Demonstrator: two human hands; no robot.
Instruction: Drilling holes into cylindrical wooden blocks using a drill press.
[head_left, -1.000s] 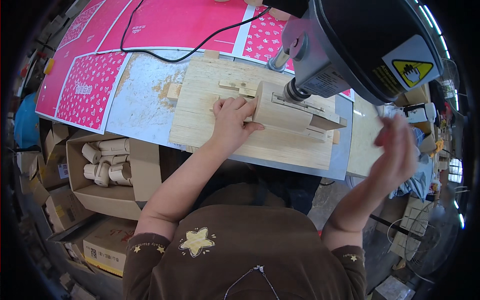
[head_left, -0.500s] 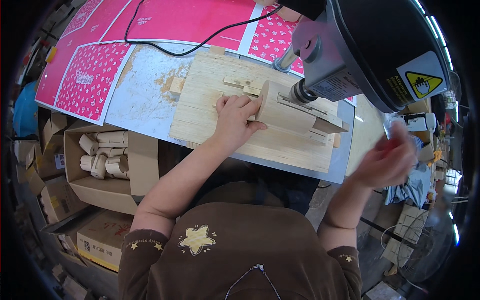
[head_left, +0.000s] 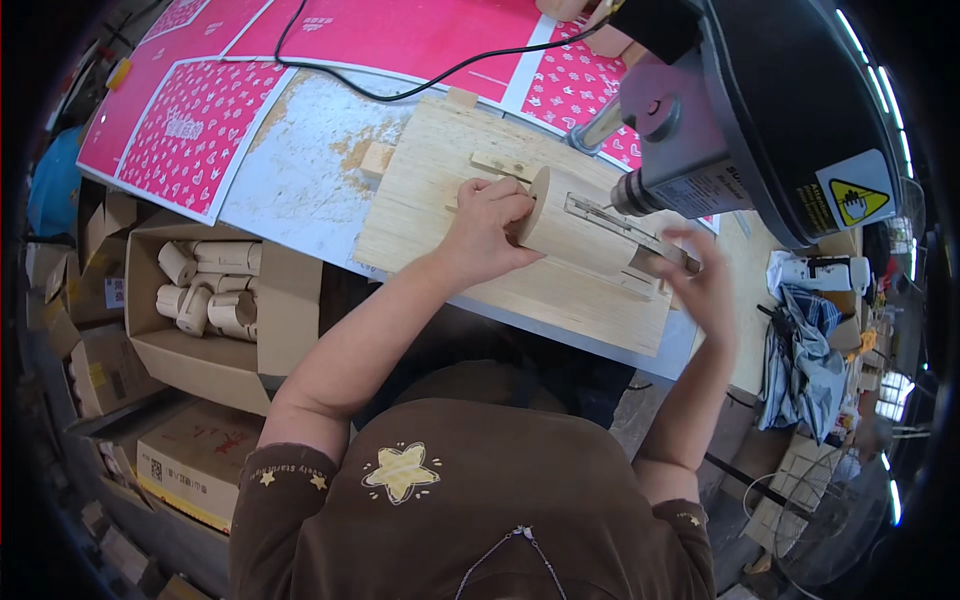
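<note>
A pale wooden cylinder [head_left: 570, 235] lies on its side on a plywood board [head_left: 420, 220]. Along its top runs a slotted strip [head_left: 605, 215] that sticks out past the right end. My left hand [head_left: 492, 228] is closed around the cylinder's left end, thumb toward me and fingers on the far side. My right hand [head_left: 700, 285], slightly blurred, curls its thumb and fingers over the strip's right end; its exact hold is partly hidden. Just above the strip is the chuck of a drill press [head_left: 630, 192], its thin bit pointing at the slot.
Left of me, an open cardboard box [head_left: 200, 360] holds several wooden cylinders [head_left: 225, 258]. Wooden blocks are fixed on the board. A black cable [head_left: 400, 97] crosses the pink patterned sheets [head_left: 200, 130]. The press's column [head_left: 597, 128] stands behind the cylinder. Sawdust lies on the table.
My right hand has come in from the right to the strip's end. My left hand stays on the cylinder's left end. The whole view has shifted slightly.
</note>
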